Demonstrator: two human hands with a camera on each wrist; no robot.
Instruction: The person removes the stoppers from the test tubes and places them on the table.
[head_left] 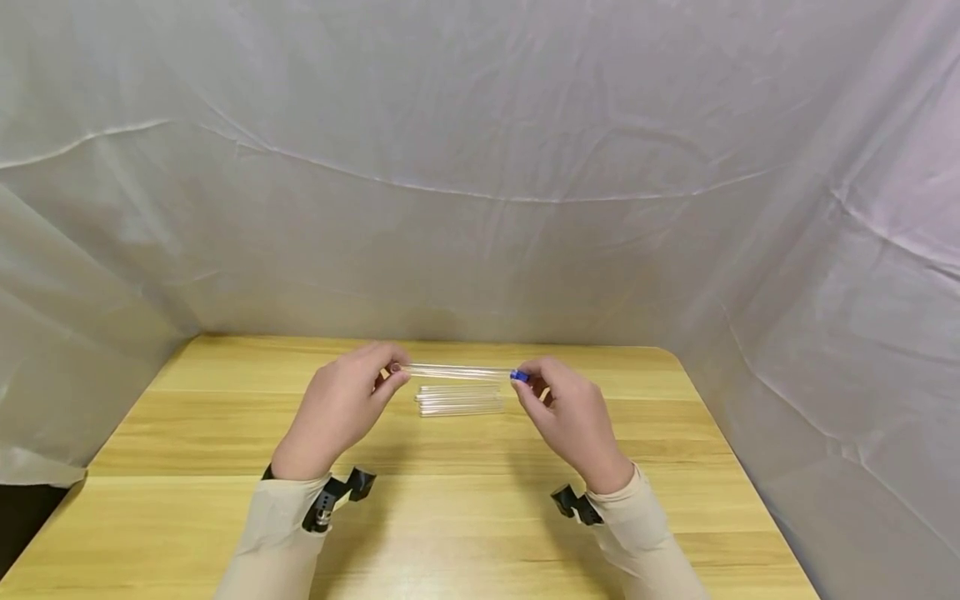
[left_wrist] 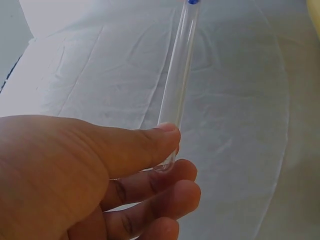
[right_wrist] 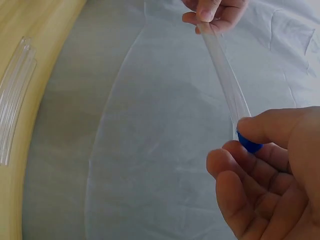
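Note:
A clear glass test tube (head_left: 457,371) is held level above the wooden table (head_left: 450,508). My left hand (head_left: 341,408) pinches its rounded closed end between thumb and fingers (left_wrist: 165,145). My right hand (head_left: 570,412) pinches the blue cap (head_left: 519,376) at the tube's other end; the right wrist view shows the blue cap (right_wrist: 248,142) under the thumb and the tube (right_wrist: 225,82) running to the left hand (right_wrist: 215,12). In the left wrist view the tube (left_wrist: 179,85) rises to the cap (left_wrist: 192,2) at the top edge.
Several more clear tubes (head_left: 459,400) lie side by side on the table just beyond the hands, also seen as tubes (right_wrist: 15,95) in the right wrist view. A white cloth backdrop (head_left: 480,167) closes in the table on three sides.

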